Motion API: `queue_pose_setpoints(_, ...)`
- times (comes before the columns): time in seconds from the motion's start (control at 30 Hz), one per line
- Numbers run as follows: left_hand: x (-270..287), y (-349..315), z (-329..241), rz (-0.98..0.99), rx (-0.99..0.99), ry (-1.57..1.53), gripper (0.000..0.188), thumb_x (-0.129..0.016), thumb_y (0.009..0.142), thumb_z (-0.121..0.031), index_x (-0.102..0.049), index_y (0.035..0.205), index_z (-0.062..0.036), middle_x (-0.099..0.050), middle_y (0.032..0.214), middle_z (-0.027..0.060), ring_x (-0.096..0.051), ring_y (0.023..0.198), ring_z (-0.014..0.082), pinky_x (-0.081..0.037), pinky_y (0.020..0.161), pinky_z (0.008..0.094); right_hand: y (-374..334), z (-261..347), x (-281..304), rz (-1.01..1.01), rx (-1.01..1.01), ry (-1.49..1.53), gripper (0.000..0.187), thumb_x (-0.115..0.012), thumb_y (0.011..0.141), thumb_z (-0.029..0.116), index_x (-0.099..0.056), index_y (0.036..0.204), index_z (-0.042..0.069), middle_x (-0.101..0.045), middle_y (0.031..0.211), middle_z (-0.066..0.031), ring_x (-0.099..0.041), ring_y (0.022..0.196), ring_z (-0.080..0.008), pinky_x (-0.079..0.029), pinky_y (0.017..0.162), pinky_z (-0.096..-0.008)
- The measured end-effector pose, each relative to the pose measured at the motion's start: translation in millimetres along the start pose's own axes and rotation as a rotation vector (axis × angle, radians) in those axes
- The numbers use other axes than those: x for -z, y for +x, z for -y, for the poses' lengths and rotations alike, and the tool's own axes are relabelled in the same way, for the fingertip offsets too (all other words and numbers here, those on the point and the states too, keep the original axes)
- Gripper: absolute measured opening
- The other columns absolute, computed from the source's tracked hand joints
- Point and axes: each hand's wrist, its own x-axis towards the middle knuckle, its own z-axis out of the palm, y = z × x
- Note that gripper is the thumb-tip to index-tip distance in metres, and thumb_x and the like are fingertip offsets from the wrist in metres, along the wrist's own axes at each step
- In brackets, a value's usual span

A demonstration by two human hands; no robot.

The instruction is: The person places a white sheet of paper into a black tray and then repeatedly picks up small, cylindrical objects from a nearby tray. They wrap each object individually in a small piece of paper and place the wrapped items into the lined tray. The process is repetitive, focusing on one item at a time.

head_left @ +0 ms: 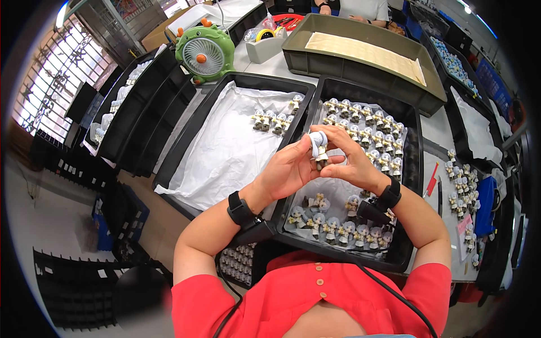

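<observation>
Between my two hands is a small figurine [319, 147] with pale blue-grey hair and a white and yellow outfit. My left hand [287, 168] grips it from the left, and my right hand [356, 159] closes on it from the right with the fingers at its head. Both hands are above the near side of a black tray [410, 209] that bears rows of similar figurines, some standing at the back and others by its front edge. A second black tray [189, 121] on the left, lined with white sheeting, holds a small group of figurines at its far right.
A green fan [204, 53] stands behind the left tray. At the back is a large olive bin [307, 62] with a cream sheet inside. More figurines [463, 188], a red-handled tool [432, 179] and a blue container [486, 205] lie at right. Stacked black trays [147, 121] rise at left. Another person [363, 8] sits across.
</observation>
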Motion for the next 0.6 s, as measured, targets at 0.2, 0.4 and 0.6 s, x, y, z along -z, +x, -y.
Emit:
queue_pose_setpoints(0.2,-2.3,-0.5,0.3,-0.049,-0.041,0.022,0.044,-0.033,0.1,-0.035,-0.038,0.132,-0.0044,-0.049,0.125,0.011,-0.054,0.111,0.0256,-0.049,0.086,0.0364,-1.3,12.3,-1.8,-0.036,-0.135,0.083,0.075,-0.079,0.068,0.034,-0.046,0.131,0.01,-0.046,0.127,-0.0052,-0.047,0.102,-0.016,-0.044,0.085,-0.0289)
queue_pose_setpoints(0.4,0.0,0.3,-0.5,-0.049,-0.06,0.038,0.047,-0.03,0.1,-0.037,-0.036,0.133,-0.0041,-0.049,0.127,0.0132,-0.054,0.112,0.0258,-0.05,0.083,0.0361,-2.5,9.1,-1.0,-0.078,-0.1,-0.028,0.077,-0.084,0.062,0.025,-0.048,0.129,0.01,-0.049,0.118,-0.0025,-0.046,0.092,-0.0133,-0.043,0.085,-0.0275)
queue_pose_setpoints(0.6,3.2,0.6,-0.7,-0.019,-0.078,0.045,0.048,-0.028,0.1,-0.037,-0.035,0.135,-0.0038,-0.048,0.128,0.0135,-0.053,0.114,0.0269,-0.048,0.087,0.0374,-2.3,10.1,-3.5,-0.137,0.004,-0.079,0.07,-0.082,0.064,0.02,-0.05,0.125,0.008,-0.052,0.121,-0.0053,-0.052,0.101,-0.0159,-0.043,0.09,-0.0306)
